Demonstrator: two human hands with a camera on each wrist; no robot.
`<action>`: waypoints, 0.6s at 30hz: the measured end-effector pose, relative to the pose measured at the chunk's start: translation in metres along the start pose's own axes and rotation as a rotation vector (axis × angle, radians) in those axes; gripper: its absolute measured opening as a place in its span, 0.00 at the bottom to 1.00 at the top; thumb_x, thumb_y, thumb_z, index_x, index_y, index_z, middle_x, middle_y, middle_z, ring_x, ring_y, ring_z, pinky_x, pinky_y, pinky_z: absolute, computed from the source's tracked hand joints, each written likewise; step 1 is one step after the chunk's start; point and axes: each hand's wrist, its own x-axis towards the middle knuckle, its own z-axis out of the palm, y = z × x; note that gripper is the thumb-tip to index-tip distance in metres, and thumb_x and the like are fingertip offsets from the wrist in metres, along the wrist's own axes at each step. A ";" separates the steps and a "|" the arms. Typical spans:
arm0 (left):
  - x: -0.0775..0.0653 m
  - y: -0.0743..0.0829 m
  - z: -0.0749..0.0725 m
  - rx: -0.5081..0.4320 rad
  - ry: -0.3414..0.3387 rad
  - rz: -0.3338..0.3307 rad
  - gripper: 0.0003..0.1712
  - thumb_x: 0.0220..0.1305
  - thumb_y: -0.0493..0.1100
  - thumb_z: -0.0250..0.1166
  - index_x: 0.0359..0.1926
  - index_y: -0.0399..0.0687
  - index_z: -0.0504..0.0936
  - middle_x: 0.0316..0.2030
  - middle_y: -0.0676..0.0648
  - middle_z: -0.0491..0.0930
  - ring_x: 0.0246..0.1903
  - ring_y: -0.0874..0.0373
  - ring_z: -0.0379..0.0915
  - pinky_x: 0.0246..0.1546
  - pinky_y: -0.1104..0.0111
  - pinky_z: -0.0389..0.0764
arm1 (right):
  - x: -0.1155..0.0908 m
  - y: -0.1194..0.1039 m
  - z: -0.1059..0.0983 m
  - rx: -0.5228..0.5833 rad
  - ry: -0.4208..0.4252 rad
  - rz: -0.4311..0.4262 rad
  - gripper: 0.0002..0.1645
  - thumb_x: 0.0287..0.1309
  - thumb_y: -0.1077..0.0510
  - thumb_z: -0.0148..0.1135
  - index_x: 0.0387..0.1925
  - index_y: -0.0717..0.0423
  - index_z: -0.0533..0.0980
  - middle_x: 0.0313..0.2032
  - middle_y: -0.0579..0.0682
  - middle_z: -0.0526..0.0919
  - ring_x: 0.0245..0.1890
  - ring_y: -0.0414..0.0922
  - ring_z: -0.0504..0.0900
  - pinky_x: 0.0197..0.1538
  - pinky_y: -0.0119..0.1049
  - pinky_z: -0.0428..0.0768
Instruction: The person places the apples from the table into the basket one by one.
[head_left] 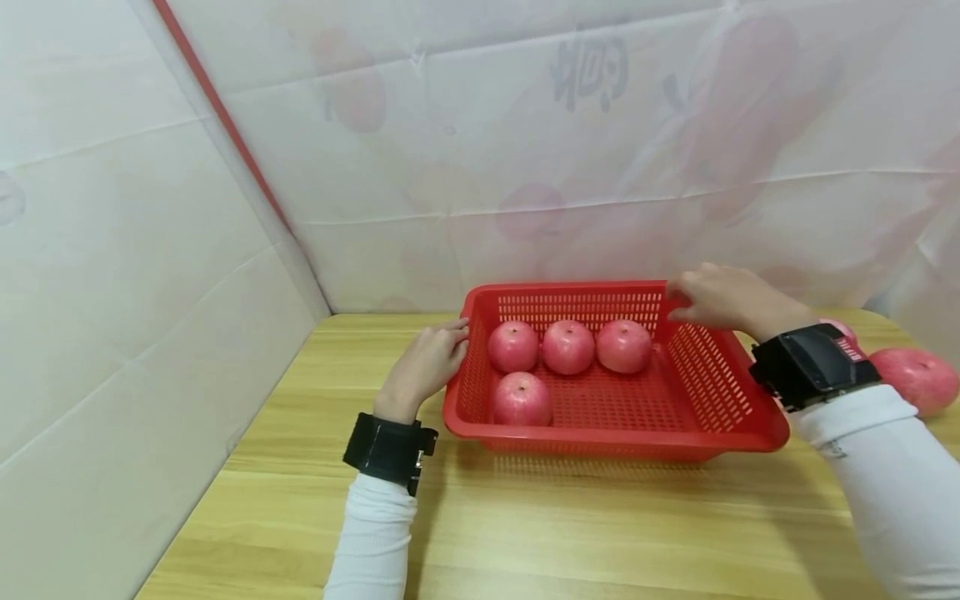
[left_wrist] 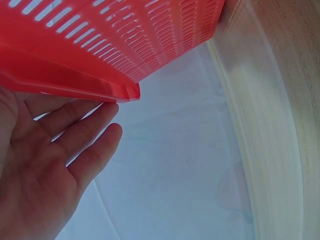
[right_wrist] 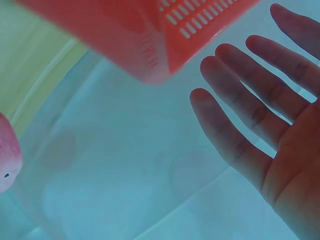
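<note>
A red plastic basket (head_left: 630, 433) with slotted walls stands on the table, its near side tilted slightly in the head view. Inside, three pink-red apples (head_left: 567, 347) line up along the back, and another apple (head_left: 522, 400) sits at the front left. My left hand (head_left: 426, 362) is at the basket's left rim; in the left wrist view its relaxed fingers (left_wrist: 82, 122) touch the rim from outside. Over the back right corner is my right hand (head_left: 731, 298), holding nothing. Its fingers (right_wrist: 250, 112) are spread beside the basket wall in the right wrist view.
To the right of the basket lies a large apple (head_left: 913, 379), partly behind the right wrist, with another apple (head_left: 840, 329) just showing behind the wristband. Printed white sheets (head_left: 480, 150) wall off the back and left sides of the wooden table (head_left: 525, 533).
</note>
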 end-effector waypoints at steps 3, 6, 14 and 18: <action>0.000 0.000 0.000 -0.004 0.001 0.002 0.16 0.61 0.36 0.54 0.49 0.37 0.77 0.54 0.39 0.71 0.47 0.51 0.71 0.39 0.65 0.79 | -0.002 0.003 0.000 0.003 -0.001 0.003 0.15 0.45 0.56 0.65 0.36 0.58 0.78 0.32 0.54 0.80 0.33 0.50 0.75 0.37 0.53 0.76; 0.000 -0.001 -0.001 -0.004 0.003 0.004 0.16 0.61 0.36 0.54 0.49 0.36 0.77 0.54 0.39 0.71 0.47 0.50 0.71 0.41 0.64 0.78 | -0.003 0.006 0.000 0.005 -0.004 0.012 0.15 0.45 0.56 0.65 0.36 0.58 0.78 0.31 0.53 0.79 0.32 0.50 0.75 0.35 0.52 0.76; 0.001 -0.001 0.001 0.006 0.005 0.012 0.16 0.61 0.36 0.55 0.49 0.36 0.77 0.54 0.39 0.72 0.48 0.50 0.70 0.43 0.63 0.77 | -0.008 0.019 0.000 0.017 0.030 0.013 0.11 0.45 0.57 0.64 0.32 0.58 0.78 0.27 0.50 0.79 0.27 0.46 0.75 0.31 0.49 0.76; 0.001 0.000 0.004 0.003 -0.002 0.017 0.16 0.61 0.36 0.54 0.50 0.36 0.76 0.54 0.39 0.71 0.48 0.50 0.70 0.42 0.64 0.78 | -0.012 0.025 0.004 0.026 0.025 0.036 0.13 0.46 0.56 0.65 0.35 0.60 0.78 0.28 0.51 0.80 0.28 0.47 0.75 0.32 0.50 0.77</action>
